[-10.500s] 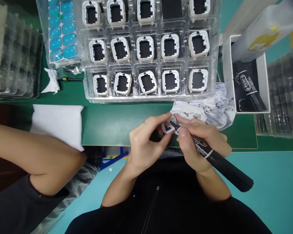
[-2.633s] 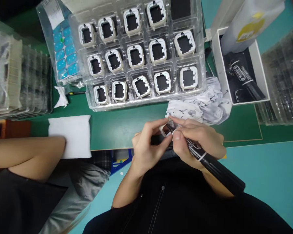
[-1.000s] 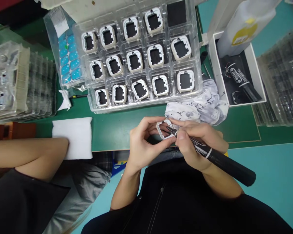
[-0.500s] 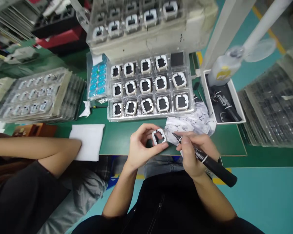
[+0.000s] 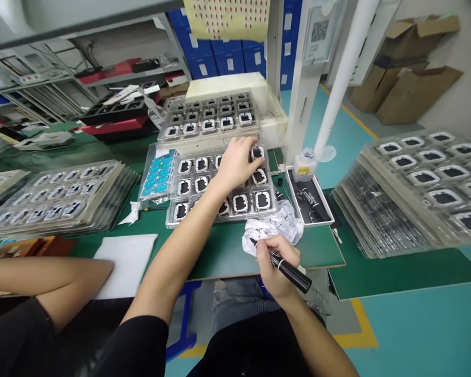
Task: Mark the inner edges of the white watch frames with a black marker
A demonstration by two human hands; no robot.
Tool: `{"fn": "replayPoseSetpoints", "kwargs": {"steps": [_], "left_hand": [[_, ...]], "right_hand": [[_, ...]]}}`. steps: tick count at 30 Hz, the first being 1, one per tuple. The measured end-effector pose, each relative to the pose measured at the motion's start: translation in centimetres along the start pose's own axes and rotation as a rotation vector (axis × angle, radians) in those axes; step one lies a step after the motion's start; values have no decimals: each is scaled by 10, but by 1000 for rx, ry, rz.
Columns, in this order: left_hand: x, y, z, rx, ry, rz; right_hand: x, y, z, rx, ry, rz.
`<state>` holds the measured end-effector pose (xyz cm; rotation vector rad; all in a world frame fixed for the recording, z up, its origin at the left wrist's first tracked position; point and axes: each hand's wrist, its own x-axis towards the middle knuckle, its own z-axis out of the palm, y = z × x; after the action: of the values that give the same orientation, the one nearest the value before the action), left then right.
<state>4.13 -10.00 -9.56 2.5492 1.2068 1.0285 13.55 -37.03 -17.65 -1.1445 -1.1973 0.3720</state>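
My left hand point(image 5: 237, 163) reaches over the clear plastic tray point(image 5: 168, 217). Its thumb and fingers close around a small white square frame point(image 5: 258, 152) at the tray's far right corner pocket. Rows of similar white frames with dark openings fill the pockets around it; my forearm hides part of them. Near the table's front edge, my right hand point(image 5: 277, 262) grips a black marker point(image 5: 295, 275), tip uncovered and pointing up to the left. Just beyond that tip lies a crumpled patterned white cloth point(image 5: 275, 225).
At right, a white box point(image 5: 326, 220) holds a bottle and another marker, beside tall stacked trays point(image 5: 367, 209). More trays point(image 5: 102, 193) are stacked left. A blue-celled pack point(image 5: 159, 173) adjoins the tray. A neighbour's arm point(image 5: 63, 275) rests near a white foam sheet point(image 5: 127, 256).
My left hand has carried the white frame from in front of me to the tray's far right pocket. The marker stays in my right hand. The view has tilted up.
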Motion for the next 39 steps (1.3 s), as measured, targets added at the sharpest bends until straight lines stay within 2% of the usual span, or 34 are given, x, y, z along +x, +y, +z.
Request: {"fn": "replayPoseSetpoints", "kwargs": {"steps": [3,5,7,9,11,14,16,21,25,27,30,32,36,39], "left_hand": [[1,3,-1,55,-20,-23],[-22,13,-19,40,51,-1],[-60,27,-44,-43,106,-32],[-109,41,-68,-260,67,-195],[-160,53,-82,-572,-8,-450],[-217,66,-81,-980,-47,-790],[-233,68,-71,-1156,-63,-901],[-222,64,-57,-1346,153,-952],[-216,65,-52,-1462,203,-1059],[-215,67,-52,-1458,241,-1041],[-211,69,-59,-1419,317,-925],[-209,68,-63,-1399,302,-909],[-216,62,-62,-1440,164,-1041],[-220,59,-63,-1433,156,-1001]], "right_hand": [[2,-1,-1,-17,12,-24],[3,-3,-2,-21,7,-38],[3,-4,-3,-12,-3,-50],[1,-3,-6,-9,1,-59],[-2,2,-9,-29,20,-63],[-9,15,-14,-73,36,-71],[-11,24,-17,-64,42,-52],[-8,28,-18,-21,66,-16],[-4,25,-16,-32,105,16],[-3,25,-15,-32,111,12],[-2,27,-14,-29,88,-10],[-1,27,-15,-26,69,-10],[2,23,-14,-33,44,-21],[1,20,-13,-42,28,-47]]}}
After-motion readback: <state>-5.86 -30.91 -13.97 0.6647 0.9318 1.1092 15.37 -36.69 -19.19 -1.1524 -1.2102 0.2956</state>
